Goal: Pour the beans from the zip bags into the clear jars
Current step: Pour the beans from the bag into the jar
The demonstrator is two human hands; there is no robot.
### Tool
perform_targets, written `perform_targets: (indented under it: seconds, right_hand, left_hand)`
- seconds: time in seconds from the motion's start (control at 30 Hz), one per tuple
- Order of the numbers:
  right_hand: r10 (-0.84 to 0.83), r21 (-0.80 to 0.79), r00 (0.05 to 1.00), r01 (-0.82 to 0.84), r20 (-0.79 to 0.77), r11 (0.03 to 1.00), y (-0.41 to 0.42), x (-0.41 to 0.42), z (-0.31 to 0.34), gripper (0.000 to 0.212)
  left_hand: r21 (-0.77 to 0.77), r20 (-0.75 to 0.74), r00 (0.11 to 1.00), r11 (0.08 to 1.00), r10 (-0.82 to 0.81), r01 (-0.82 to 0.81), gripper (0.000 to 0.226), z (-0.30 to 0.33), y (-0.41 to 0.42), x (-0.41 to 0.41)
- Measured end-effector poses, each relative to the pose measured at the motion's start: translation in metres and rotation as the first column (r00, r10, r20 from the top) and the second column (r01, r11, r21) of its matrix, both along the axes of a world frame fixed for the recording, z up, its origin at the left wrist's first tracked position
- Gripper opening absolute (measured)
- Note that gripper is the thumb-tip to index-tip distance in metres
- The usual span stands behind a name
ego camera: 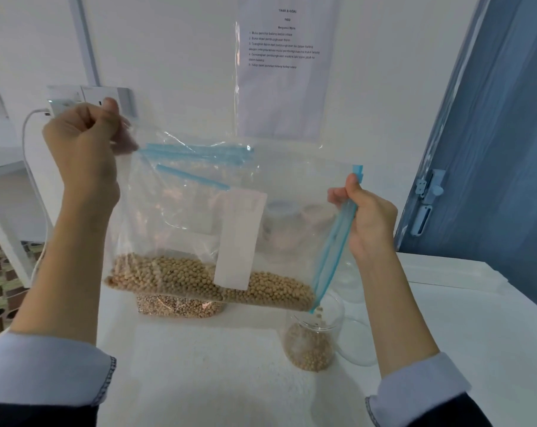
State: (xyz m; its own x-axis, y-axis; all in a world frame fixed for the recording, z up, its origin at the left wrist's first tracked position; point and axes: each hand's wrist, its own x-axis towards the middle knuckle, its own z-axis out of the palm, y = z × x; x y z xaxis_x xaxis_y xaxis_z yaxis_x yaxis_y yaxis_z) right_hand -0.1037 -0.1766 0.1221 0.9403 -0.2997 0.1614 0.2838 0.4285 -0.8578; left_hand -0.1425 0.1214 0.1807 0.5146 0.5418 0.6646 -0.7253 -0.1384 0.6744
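1. Spill risk — zip bag [199, 217] held aloft, left hand [82, 143] pinching its 11 o'clock corner, right hand [369, 220] gripping the blue zip edge [332, 251]; spout barely over clear jar [313, 334] at 5 o'clock.
2. Soybeans [199, 280] could surge if tilted fast — overshooting jar rim.

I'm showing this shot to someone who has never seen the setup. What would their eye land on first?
The big clear zip bag held up mid-frame by both hands, left hand pinching its upper corner, right hand gripping the blue zip edge. Next, the tan beans heaped along its bottom, trickling from the lower right corner into the clear jar on the white table. A second bag of beans lies behind.
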Motion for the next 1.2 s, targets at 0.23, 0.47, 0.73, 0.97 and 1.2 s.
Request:
perform_targets:
  seconds: [0.23, 0.47, 0.73, 0.97, 1.2]
  right_hand:
    - [0.001, 0.005, 1.0, -0.001, 0.0, 1.0, 0.003, -0.003, 0.001, 0.025]
    - [0.016, -0.002, 1.0, -0.016, -0.026, 1.0, 0.001, -0.003, 0.0, 0.024]
    - [0.012, 0.008, 1.0, -0.012, -0.017, 1.0, -0.001, -0.002, -0.001, 0.024]
    - [-0.028, -0.021, 0.999, 0.027, -0.041, 0.999, 0.0, 0.001, -0.002, 0.027]
    - [0.003, -0.026, 0.997, -0.005, -0.073, 1.0, -0.005, 0.003, 0.001, 0.026]
  left_hand:
    - [-0.04, 0.02, 0.999, 0.998, 0.045, -0.044, 0.029, -0.002, -0.006, 0.008]
    - [-0.064, 0.034, 0.998, 0.997, 0.053, -0.051, 0.034, -0.002, -0.013, 0.013]
    - [-0.097, 0.036, 0.998, 0.994, 0.047, -0.043, 0.038, -0.004, -0.018, 0.014]
    - [-0.086, 0.045, 0.999, 0.996, 0.015, -0.011, 0.039, -0.001, -0.021, 0.016]
    - [-0.092, 0.056, 0.998, 0.996, 0.01, -0.005, 0.039, 0.001, -0.028, 0.019]
